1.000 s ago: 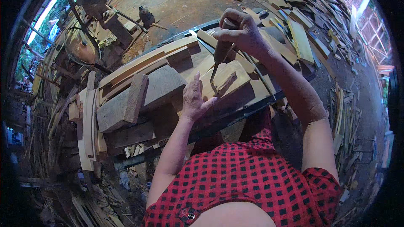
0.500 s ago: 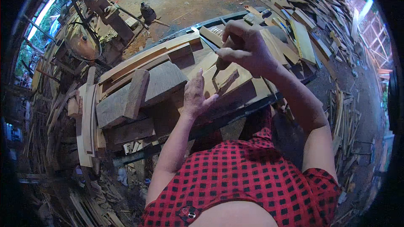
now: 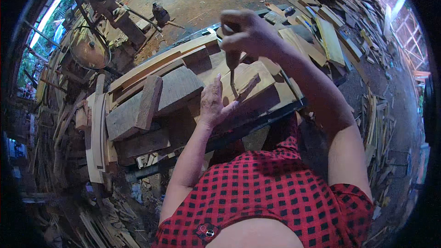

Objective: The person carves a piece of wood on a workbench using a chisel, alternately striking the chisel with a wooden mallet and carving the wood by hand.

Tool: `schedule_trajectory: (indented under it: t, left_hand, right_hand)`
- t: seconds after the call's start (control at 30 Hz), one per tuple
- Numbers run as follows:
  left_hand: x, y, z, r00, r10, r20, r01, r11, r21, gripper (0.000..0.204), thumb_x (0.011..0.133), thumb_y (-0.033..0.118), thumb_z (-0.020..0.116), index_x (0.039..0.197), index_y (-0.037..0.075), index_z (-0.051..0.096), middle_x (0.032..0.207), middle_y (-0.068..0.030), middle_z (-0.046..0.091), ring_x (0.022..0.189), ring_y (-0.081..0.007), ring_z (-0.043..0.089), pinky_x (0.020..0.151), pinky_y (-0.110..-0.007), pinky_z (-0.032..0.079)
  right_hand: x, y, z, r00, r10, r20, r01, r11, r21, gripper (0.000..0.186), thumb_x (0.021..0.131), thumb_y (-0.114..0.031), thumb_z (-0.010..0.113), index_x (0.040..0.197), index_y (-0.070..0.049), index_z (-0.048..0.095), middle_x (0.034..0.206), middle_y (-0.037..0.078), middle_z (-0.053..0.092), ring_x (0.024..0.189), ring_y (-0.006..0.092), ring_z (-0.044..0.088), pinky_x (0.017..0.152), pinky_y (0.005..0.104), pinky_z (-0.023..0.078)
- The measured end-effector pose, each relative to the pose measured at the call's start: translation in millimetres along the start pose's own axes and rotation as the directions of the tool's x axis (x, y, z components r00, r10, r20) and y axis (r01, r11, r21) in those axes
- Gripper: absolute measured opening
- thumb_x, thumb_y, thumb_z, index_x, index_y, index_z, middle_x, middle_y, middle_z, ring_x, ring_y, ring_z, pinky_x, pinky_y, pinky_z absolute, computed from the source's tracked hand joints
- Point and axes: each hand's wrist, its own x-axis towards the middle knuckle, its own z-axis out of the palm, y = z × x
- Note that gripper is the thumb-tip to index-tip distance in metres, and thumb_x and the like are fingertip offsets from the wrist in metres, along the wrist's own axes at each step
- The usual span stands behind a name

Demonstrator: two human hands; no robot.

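My right hand (image 3: 245, 32) is closed round the top of a hand tool (image 3: 233, 62) with a brown handle and a thin dark shaft. The tool stands nearly upright, and the shaft's lower end reaches the small wooden piece (image 3: 248, 87) on the workbench. Whether its tip is a blade or a point is too small to tell. My left hand (image 3: 212, 103) lies on the wood just left of the shaft, fingers stretched out. Its thumb points toward the tip. Pale wooden boards (image 3: 257, 73) lie beneath and beside the work.
A thick grey wooden block (image 3: 179, 85) and a short upright board (image 3: 149, 103) sit left of my hands. Long pale strips (image 3: 161, 62) line the bench's far side. Stacked offcuts (image 3: 330, 41) lie at the right. Beyond the bench stands a machine with a round guard (image 3: 90, 48).
My right hand has moved left and slightly up, bringing the tool from a slant to nearly upright. My left hand has stayed in place.
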Motion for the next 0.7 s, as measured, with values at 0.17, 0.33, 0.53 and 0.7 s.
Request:
schedule_trajectory:
  t: [0.17, 0.33, 0.53, 0.7]
  left_hand:
    - [16.1, 14.9, -20.1, 0.94, -0.262, 0.218, 0.337, 0.808, -0.483, 0.106, 0.064, 0.04, 0.079, 0.144, 0.004, 0.019, 0.127, -0.0202, 0.047, 0.124, -0.0314, 0.043, 0.106, -0.044, 0.031]
    - [80.1, 36.6, -54.5, 0.996, -0.079, 0.042, 0.08, 0.57, -0.818, 0.096, 0.065, 0.033, 0.081, 0.141, 0.007, 0.027, 0.127, -0.0141, 0.047, 0.125, -0.0248, 0.042, 0.105, -0.038, 0.033]
    - [109.9, 57.2, -45.6, 0.993, -0.095, -0.065, -0.027, 0.357, -0.934, 0.038, 0.072, 0.013, 0.073, 0.105, 0.006, 0.055, 0.081, 0.0011, 0.058, 0.071, -0.0086, 0.057, 0.06, -0.023, 0.047]
    - [118.7, 57.1, -41.7, 0.992, -0.081, -0.099, -0.024, 0.639, -0.769, 0.037, 0.079, 0.016, 0.071, 0.109, 0.002, 0.056, 0.073, 0.0006, 0.056, 0.058, -0.0067, 0.054, 0.049, -0.021, 0.045]
  right_hand:
    - [23.1, -3.1, 2.0, 0.998, -0.059, 0.035, 0.059, 0.998, 0.0, 0.022, 0.066, -0.007, 0.066, 0.067, -0.004, 0.044, 0.058, 0.001, 0.05, 0.051, 0.009, 0.053, 0.046, 0.0272, 0.041]
    - [14.1, -9.1, 6.2, 0.99, -0.034, 0.134, 0.031, 0.999, 0.023, 0.025, 0.063, -0.015, 0.068, 0.074, -0.004, 0.049, 0.062, 0.005, 0.052, 0.061, 0.0145, 0.055, 0.055, 0.0323, 0.043]
    - [3.4, -5.5, 8.2, 0.984, -0.171, 0.041, 0.175, 0.977, -0.12, 0.032, 0.066, -0.028, 0.073, 0.083, -0.005, 0.057, 0.073, 0.012, 0.057, 0.071, 0.0197, 0.059, 0.062, 0.0339, 0.046]
    - [-25.0, 66.1, -34.8, 0.985, 0.147, -0.095, -0.104, 0.928, 0.357, 0.073, 0.072, -0.047, 0.072, 0.13, -0.008, 0.048, 0.1, 0.016, 0.06, 0.083, 0.0263, 0.062, 0.079, 0.036, 0.05]
